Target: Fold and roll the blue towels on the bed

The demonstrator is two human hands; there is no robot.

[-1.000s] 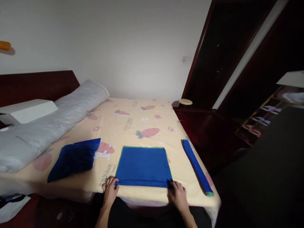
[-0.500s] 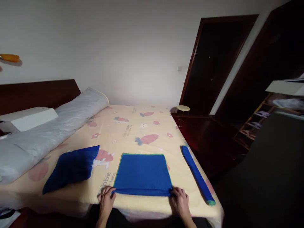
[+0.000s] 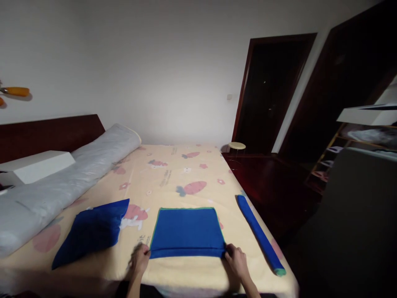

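Observation:
A blue cloth with green edging (image 3: 187, 227) lies flat in front of me, its near edge folded over in a narrow strip. My left hand (image 3: 140, 258) pinches the left end of that fold. At the right end, my right hand (image 3: 236, 258) grips the fold between thumb and fingers. Off to the right lies a rolled blue cloth (image 3: 259, 234), with green showing at its near end. To the left rests another blue cloth (image 3: 91, 229), loosely spread or folded; I cannot tell which.
The cloths lie on a bed (image 3: 173, 165) with a cream carrot-print sheet. A long grey roll (image 3: 77, 178) runs along its left side, near a white box (image 3: 40, 163). Past the bed's right edge stand a round stool (image 3: 237, 145) and a rack (image 3: 328, 155).
The folded strip along the cloth's near edge looks a little wider, turned away from me. Both hands still hold its ends. The view has tilted up slightly.

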